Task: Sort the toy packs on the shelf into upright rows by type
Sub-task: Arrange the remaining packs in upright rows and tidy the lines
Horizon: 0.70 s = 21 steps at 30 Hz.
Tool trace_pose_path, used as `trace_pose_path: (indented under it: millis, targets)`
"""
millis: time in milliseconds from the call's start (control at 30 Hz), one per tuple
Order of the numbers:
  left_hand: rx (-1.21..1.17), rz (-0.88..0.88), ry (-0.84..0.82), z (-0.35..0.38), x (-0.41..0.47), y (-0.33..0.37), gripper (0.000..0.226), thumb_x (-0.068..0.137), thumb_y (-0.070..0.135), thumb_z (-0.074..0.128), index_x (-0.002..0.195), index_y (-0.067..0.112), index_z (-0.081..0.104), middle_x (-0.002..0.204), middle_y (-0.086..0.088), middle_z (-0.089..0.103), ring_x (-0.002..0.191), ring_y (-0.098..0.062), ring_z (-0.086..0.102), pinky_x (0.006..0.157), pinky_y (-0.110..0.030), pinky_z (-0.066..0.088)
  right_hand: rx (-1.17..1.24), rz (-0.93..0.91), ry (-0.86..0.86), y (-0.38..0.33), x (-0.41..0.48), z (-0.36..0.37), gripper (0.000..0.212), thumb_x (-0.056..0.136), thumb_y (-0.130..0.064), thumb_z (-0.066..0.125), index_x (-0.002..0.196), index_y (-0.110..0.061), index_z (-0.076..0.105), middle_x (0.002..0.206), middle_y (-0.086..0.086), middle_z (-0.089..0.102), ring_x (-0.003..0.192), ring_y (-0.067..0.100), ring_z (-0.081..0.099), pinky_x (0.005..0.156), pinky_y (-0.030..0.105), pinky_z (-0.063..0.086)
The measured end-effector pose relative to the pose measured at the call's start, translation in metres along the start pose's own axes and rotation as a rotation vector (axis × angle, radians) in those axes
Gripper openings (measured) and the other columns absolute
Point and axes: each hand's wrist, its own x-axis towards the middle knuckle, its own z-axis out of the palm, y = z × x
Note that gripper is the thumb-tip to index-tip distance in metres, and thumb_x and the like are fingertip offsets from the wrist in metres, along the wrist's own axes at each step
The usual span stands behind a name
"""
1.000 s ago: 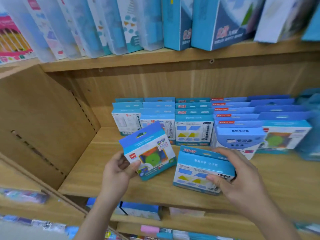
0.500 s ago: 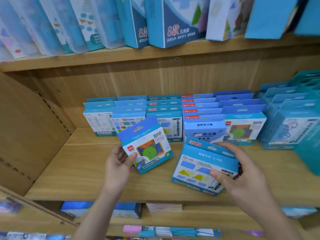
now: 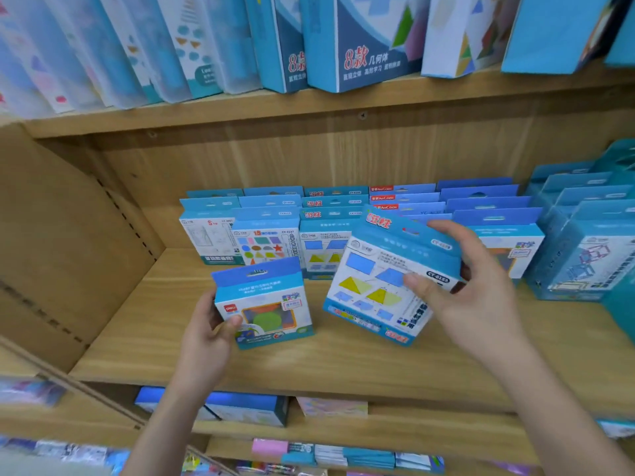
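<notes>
My left hand [image 3: 206,333] grips a small blue pack with a green circle on its front [image 3: 264,304], held nearly upright over the front of the wooden shelf [image 3: 144,324]. My right hand [image 3: 457,286] holds a larger blue-and-white pack with yellow triangles and blue shapes [image 3: 381,280], thumb on its front, fingers behind its top; it is tilted and lifted in front of the rows. Behind them stand several upright rows of blue packs [image 3: 268,231]; the row right behind the lifted pack shows the same triangle print [image 3: 319,249].
The shelf's side wall [image 3: 68,242] closes off the left. Taller blue boxes [image 3: 580,249] stand at the right. The shelf above carries large blue boxes [image 3: 364,42] and clear folders. Lower shelves hold more packs [image 3: 240,407].
My right hand has raised the triangle pack off the shelf and tipped it more upright, toward the rows. My left hand's pack has straightened to nearly upright. The camera has moved closer.
</notes>
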Motion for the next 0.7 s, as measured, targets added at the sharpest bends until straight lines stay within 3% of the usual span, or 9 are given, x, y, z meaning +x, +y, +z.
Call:
trace_pose_path:
  millis: [133, 267, 367, 433, 567, 700]
  targets:
    - [0.032, -0.029, 0.044, -0.025, 0.003, -0.011, 0.042, 0.091, -0.009, 0.050, 0.115, 0.026, 0.045, 0.100, 0.001, 0.065, 0.084, 0.001, 0.064, 0.065, -0.010, 0.051, -0.206, -0.161, -0.168, -0.031, 0.041, 0.033, 0.058, 0.073, -0.019, 0.080, 0.118, -0.043, 0.050, 0.108, -0.016, 0.062, 0.097, 0.005, 0.058, 0.083, 0.023, 0.047]
    - [0.081, -0.032, 0.024, -0.029, 0.002, -0.016, 0.039, 0.091, -0.008, 0.050, 0.116, 0.020, 0.045, 0.101, 0.006, 0.066, 0.086, 0.001, 0.065, 0.065, -0.009, 0.050, -0.455, -0.235, -0.305, -0.026, 0.069, 0.065, 0.058, 0.078, -0.027, 0.076, 0.126, -0.037, 0.045, 0.118, -0.005, 0.058, 0.109, 0.016, 0.052, 0.088, 0.028, 0.041]
    - [0.095, -0.021, 0.010, -0.032, 0.003, -0.019, 0.034, 0.091, -0.006, 0.051, 0.117, 0.016, 0.047, 0.103, 0.008, 0.067, 0.089, 0.001, 0.065, 0.066, -0.013, 0.051, -0.863, -0.292, -0.366, -0.006, 0.079, 0.077, 0.061, 0.082, -0.037, 0.069, 0.134, -0.027, 0.039, 0.127, 0.002, 0.053, 0.120, 0.023, 0.046, 0.092, 0.035, 0.036]
    - [0.123, -0.006, 0.002, -0.033, 0.002, -0.017, 0.034, 0.091, -0.005, 0.052, 0.115, 0.019, 0.048, 0.102, 0.010, 0.067, 0.092, 0.002, 0.064, 0.067, -0.013, 0.052, -1.084, -0.337, -0.301, 0.005, 0.080, 0.077, 0.060, 0.082, -0.044, 0.066, 0.132, -0.022, 0.042, 0.124, 0.003, 0.049, 0.119, 0.024, 0.041, 0.092, 0.038, 0.029]
    - [0.140, 0.015, 0.005, -0.031, 0.002, -0.013, 0.033, 0.091, -0.006, 0.051, 0.112, 0.020, 0.048, 0.100, 0.012, 0.065, 0.086, 0.010, 0.063, 0.064, -0.008, 0.049, -1.227, -0.395, -0.206, 0.007, 0.081, 0.078, 0.060, 0.071, -0.051, 0.073, 0.117, -0.017, 0.054, 0.115, 0.003, 0.039, 0.112, 0.023, 0.032, 0.079, 0.036, 0.017]
    - [0.134, 0.010, -0.019, -0.031, 0.002, -0.012, 0.037, 0.092, -0.005, 0.050, 0.109, 0.028, 0.047, 0.101, 0.013, 0.065, 0.088, 0.009, 0.063, 0.064, -0.009, 0.050, -1.253, -0.354, -0.315, 0.005, 0.086, 0.079, 0.061, 0.074, -0.053, 0.070, 0.121, -0.022, 0.047, 0.117, 0.000, 0.044, 0.113, 0.021, 0.035, 0.085, 0.039, 0.025]
